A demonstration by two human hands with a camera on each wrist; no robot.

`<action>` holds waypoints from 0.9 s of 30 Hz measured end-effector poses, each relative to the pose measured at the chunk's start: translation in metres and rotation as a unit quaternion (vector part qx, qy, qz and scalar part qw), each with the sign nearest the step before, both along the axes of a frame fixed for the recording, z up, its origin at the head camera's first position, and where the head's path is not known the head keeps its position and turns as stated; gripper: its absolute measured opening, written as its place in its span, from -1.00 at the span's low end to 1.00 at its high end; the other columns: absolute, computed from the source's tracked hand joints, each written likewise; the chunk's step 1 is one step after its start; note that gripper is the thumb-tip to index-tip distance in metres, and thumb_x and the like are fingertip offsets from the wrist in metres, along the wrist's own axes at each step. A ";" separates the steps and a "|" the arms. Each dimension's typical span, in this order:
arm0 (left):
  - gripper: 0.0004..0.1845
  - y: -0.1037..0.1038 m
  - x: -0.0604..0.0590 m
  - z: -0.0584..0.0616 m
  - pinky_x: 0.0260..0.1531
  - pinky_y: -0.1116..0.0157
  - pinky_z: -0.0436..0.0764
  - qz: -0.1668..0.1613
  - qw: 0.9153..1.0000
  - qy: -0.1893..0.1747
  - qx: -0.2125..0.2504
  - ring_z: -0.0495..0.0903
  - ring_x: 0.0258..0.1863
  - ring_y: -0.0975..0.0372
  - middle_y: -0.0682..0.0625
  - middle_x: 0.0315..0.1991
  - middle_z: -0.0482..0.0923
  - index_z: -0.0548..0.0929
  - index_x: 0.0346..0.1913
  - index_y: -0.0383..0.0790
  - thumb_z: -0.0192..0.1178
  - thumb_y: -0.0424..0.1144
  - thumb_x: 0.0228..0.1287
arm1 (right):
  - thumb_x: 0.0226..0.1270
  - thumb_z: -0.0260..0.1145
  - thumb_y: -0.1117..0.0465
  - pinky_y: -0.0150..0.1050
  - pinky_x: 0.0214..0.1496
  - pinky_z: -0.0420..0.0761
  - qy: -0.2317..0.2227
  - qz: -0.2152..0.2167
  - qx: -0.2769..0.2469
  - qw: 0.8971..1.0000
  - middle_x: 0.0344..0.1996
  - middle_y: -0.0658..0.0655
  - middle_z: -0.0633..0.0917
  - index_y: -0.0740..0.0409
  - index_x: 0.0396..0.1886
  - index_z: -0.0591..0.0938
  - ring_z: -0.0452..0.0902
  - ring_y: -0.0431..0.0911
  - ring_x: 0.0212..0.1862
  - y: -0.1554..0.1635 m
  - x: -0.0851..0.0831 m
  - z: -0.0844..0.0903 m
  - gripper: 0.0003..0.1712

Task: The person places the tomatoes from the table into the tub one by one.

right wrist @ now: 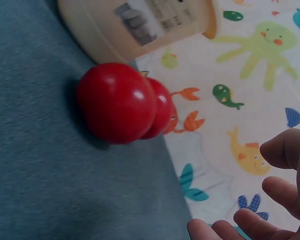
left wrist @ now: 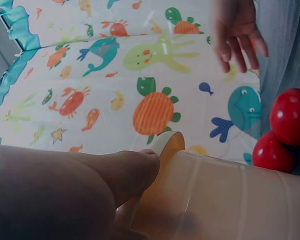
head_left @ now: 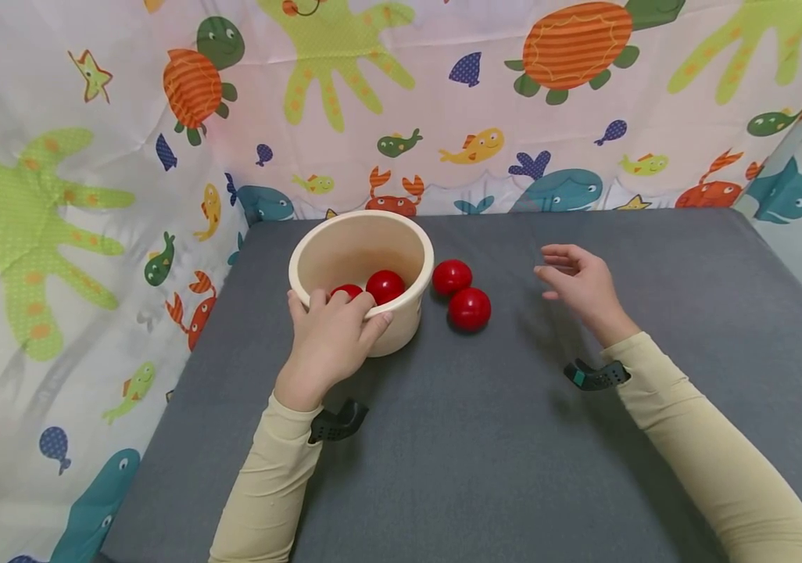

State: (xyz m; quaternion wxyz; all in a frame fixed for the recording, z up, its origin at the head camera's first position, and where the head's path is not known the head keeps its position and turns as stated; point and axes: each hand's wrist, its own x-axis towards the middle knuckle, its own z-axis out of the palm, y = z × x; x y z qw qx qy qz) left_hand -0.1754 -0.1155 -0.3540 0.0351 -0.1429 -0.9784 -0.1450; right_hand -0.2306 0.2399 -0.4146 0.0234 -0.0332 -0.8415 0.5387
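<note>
My left hand (head_left: 327, 340) grips the near rim of a cream plastic bucket (head_left: 395, 335), fingers over the edge and thumb outside. In the left wrist view the thumb (left wrist: 140, 172) lies against the rim. Inside the bucket are two glossy red, tomato-like balls, one plainly visible (head_left: 385, 287) and one partly hidden behind my fingers. Two more red balls, a rear one (head_left: 452, 277) and a front one (head_left: 470, 310), sit together just right of the bucket. Farther right, my right hand (head_left: 584, 289) hovers above the table with loosely bent fingers and nothing in them.
The dark grey table (head_left: 485, 453) is bordered at the back and sides by a curtain (head_left: 443, 94) printed with sea animals. Each wrist wears a black band, like the right band (head_left: 594, 375). A printed label (right wrist: 140, 22) shows on the bucket's side.
</note>
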 end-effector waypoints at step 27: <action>-0.68 0.000 0.001 0.000 0.36 -0.42 -0.10 0.002 1.000 0.006 -0.005 0.43 0.07 -0.15 -0.12 -0.12 0.64 0.69 -0.08 -0.05 0.13 0.10 0.46 | 0.43 0.31 0.11 -0.31 -0.20 0.76 -0.054 0.058 -0.030 0.996 0.35 0.34 0.51 0.19 0.39 0.46 0.56 0.23 0.29 -0.067 -0.003 -0.049 -0.40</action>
